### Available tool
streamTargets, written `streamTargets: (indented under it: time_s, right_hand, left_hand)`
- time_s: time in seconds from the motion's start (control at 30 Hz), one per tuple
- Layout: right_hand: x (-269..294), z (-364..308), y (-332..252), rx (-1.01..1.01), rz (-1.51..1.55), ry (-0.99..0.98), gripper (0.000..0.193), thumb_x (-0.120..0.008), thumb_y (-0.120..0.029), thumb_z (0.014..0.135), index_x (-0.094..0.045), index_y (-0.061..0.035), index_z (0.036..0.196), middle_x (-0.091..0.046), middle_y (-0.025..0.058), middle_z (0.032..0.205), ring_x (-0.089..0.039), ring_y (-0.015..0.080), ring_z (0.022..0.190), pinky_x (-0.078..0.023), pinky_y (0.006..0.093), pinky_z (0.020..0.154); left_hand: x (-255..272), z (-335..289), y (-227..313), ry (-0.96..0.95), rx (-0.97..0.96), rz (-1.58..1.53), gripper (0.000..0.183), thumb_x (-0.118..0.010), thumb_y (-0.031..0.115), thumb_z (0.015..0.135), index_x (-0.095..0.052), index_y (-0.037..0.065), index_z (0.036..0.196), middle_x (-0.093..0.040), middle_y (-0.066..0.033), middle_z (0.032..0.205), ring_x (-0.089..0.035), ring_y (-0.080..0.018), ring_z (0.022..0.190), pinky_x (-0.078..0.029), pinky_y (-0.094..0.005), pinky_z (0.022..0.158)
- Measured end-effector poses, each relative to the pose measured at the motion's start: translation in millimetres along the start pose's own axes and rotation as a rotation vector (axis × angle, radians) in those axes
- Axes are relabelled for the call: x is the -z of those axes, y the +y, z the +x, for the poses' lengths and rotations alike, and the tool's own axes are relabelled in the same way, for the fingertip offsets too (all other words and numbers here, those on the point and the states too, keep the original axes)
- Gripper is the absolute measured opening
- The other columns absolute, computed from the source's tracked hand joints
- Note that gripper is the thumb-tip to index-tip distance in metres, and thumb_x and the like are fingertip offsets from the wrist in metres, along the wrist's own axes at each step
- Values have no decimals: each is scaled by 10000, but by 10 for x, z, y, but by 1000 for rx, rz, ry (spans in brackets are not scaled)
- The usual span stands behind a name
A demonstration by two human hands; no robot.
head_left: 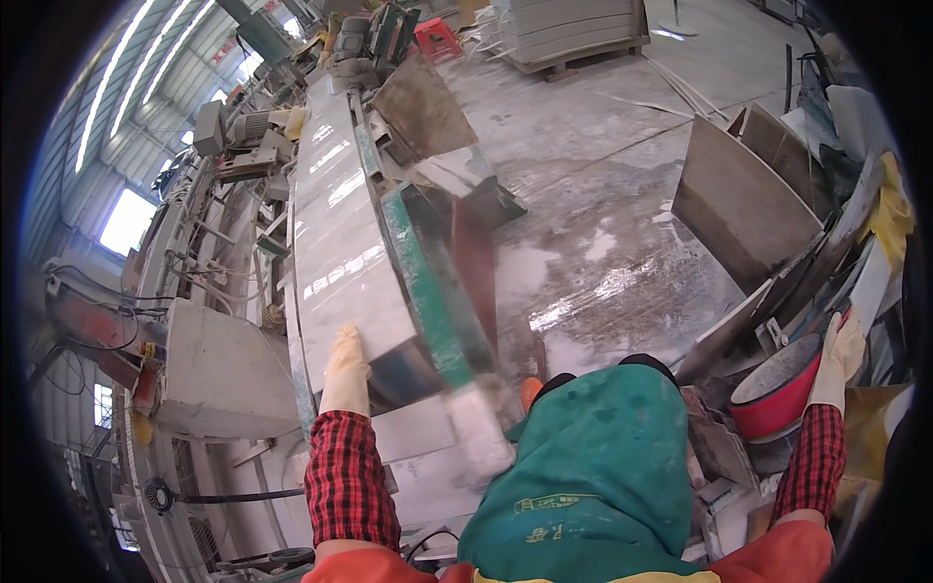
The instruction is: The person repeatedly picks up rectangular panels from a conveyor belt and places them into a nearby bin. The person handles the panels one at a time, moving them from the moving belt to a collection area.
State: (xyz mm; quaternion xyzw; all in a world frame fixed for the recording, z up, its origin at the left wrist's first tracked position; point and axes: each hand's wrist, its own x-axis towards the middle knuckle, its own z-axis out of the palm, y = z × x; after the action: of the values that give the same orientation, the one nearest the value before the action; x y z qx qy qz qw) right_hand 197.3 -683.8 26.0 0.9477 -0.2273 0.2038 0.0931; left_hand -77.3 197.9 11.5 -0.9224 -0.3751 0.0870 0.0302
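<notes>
My left hand (347, 371), in a cream rubber glove, rests on the near end of a long glossy white slab (342, 233). Its fingers point away from me and lie along the surface, holding nothing. Out to the right, my right hand (840, 358) wears a matching glove. Its fingers are partly bent around something at the fingertips, where a small bit of red shows; I cannot make it out. Close beside that hand sits a red round tub-like thing (777, 389) with a grey top. A green metal rail (425, 282) runs along the slab's right side.
Motor-driven machinery (248, 136) lines the far left, with a pale block (228, 374) nearer me. Brown boards (743, 204) lean at the right among scrap pieces. A stack of grey slabs (573, 34) and a red stool (437, 39) stand at the back. The floor (622, 262) looks wet.
</notes>
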Motion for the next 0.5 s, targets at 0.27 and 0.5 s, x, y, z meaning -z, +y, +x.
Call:
streamTargets:
  time_s: [0.27,0.5]
  right_hand:
    - [-433,74,401,52,-61,-14,613,-485,-458,981,-433,-82,1462,-503,160,1445,-456,322,1336,-342,421,1129]
    - [-244,28,289,-21,10,-224,598,-477,-463,983,-466,-78,1441,-489,152,1466,-453,313,1347,-346,407,1134]
  left_hand:
    - [2,114,104,6,-29,-43,968,-777,-34,657,-311,80,1498,-475,-187,1423,-487,-343,1318,-439,-406,1087]
    - [173,55,257,-59,40,25,933,-756,-40,700,-309,112,1504,-455,-157,1458,-470,-323,1340,-442,-415,1087]
